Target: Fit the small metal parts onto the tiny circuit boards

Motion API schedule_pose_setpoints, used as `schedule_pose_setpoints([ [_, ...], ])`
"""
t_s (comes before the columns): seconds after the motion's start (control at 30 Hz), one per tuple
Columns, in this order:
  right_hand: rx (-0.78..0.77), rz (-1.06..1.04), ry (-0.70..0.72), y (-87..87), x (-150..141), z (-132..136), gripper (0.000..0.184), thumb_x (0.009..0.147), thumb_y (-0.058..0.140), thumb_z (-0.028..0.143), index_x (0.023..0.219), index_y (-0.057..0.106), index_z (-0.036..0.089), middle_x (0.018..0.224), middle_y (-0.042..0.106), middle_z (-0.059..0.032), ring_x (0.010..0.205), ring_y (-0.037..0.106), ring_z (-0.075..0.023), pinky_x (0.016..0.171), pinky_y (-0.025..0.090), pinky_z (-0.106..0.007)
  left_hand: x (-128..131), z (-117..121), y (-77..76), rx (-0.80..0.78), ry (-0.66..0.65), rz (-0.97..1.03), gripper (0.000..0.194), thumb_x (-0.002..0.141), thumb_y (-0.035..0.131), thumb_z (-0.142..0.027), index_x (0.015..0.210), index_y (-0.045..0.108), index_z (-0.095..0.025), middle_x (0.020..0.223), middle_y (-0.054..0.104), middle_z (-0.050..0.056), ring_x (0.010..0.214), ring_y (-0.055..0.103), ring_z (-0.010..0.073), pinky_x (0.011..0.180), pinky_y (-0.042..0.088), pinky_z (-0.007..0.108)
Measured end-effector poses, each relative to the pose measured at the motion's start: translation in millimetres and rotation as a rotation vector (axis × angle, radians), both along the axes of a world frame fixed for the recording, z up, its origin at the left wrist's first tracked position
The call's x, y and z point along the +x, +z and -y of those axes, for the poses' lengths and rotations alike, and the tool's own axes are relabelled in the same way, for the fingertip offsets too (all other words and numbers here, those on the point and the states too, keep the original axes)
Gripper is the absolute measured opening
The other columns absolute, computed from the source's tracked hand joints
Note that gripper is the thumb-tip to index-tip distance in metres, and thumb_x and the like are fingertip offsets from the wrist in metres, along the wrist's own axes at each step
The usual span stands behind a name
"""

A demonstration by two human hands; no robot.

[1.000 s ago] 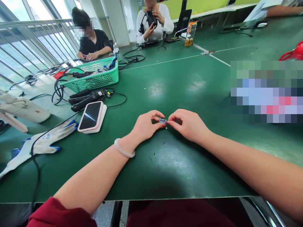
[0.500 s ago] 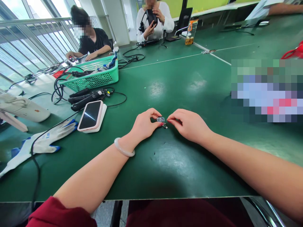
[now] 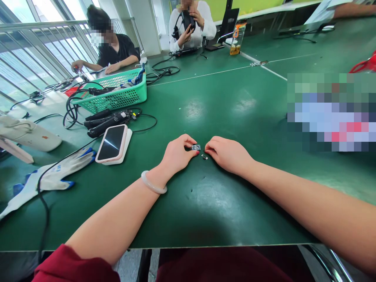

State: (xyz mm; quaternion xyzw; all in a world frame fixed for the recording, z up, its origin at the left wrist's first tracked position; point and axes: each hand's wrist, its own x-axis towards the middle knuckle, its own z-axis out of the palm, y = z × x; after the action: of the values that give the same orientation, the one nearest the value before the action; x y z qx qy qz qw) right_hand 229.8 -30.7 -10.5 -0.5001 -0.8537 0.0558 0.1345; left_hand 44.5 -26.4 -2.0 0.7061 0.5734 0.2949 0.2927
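My left hand (image 3: 178, 154) rests on the green table (image 3: 205, 203) and pinches a tiny square electronic part (image 3: 195, 147) between thumb and forefinger. A white bangle (image 3: 152, 184) circles that wrist. My right hand (image 3: 227, 154) lies just to the right, fingers curled, its fingertips touching the table beside a very small dark metal piece (image 3: 204, 157). Whether the right fingers hold anything is hidden.
A phone (image 3: 112, 143) on a white pad, a work glove (image 3: 55, 176), black tools (image 3: 107, 120) with cables and a green basket (image 3: 117, 94) lie at the left. Two other people sit at the far side. A bottle (image 3: 236, 39) stands at the back.
Both hands have lowered slightly and drifted left. My right fingers have come off the square part, and the small dark piece now lies on the table between the hands.
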Motion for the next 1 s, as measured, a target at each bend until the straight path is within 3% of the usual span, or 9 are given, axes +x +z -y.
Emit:
schedule_pose_setpoints([
  [0.27,0.149,-0.079,0.078,1.9,3,6,0.024,0.095,0.041,0.025,0.092,0.063,0.018,0.093,0.062,-0.0057,0.071,0.056,-0.0146,0.059,0.038,-0.027,4,4,3.3,-0.023,-0.055,-0.006,0.024,0.067,0.075,-0.030,0.087,0.064,-0.021,0.084,0.070,0.001,0.079,0.064,0.0166,0.077,0.047,0.032],
  [0.57,0.285,-0.002,0.145,3.1,3,10,0.024,0.094,0.043,0.024,0.086,0.065,0.019,0.085,0.065,-0.0036,0.072,0.057,-0.0145,0.057,0.036,-0.026,6,6,3.5,-0.002,-0.136,0.021,0.022,0.066,0.075,-0.029,0.083,0.064,-0.021,0.085,0.070,0.000,0.083,0.065,0.0167,0.080,0.047,0.032],
  [0.73,0.228,-0.111,0.078,3.3,7,11,0.022,0.093,0.046,0.025,0.090,0.066,0.019,0.091,0.066,-0.0035,0.075,0.059,-0.0147,0.062,0.041,-0.026,5,2,3.4,-0.027,-0.069,0.062,0.024,0.066,0.075,-0.030,0.085,0.063,-0.020,0.084,0.071,0.002,0.082,0.065,0.0174,0.079,0.047,0.033],
  [0.93,0.044,-0.101,0.116,-0.6,5,12,0.018,0.087,0.058,0.037,0.091,0.068,0.022,0.092,0.066,-0.0015,0.072,0.061,-0.0145,0.065,0.044,-0.028,0,-7,-2.0,-0.144,-0.015,0.434,0.027,0.070,0.072,-0.032,0.087,0.058,-0.016,0.085,0.072,0.006,0.081,0.065,0.0160,0.077,0.048,0.032],
  [1.0,0.041,-0.079,0.127,-1.4,4,12,0.017,0.089,0.056,0.033,0.089,0.069,0.022,0.090,0.066,-0.0013,0.072,0.061,-0.0144,0.065,0.044,-0.028,0,-8,-3.0,-0.107,-0.017,0.434,0.028,0.069,0.073,-0.031,0.086,0.057,-0.016,0.086,0.072,0.005,0.081,0.065,0.0157,0.078,0.048,0.031],
])
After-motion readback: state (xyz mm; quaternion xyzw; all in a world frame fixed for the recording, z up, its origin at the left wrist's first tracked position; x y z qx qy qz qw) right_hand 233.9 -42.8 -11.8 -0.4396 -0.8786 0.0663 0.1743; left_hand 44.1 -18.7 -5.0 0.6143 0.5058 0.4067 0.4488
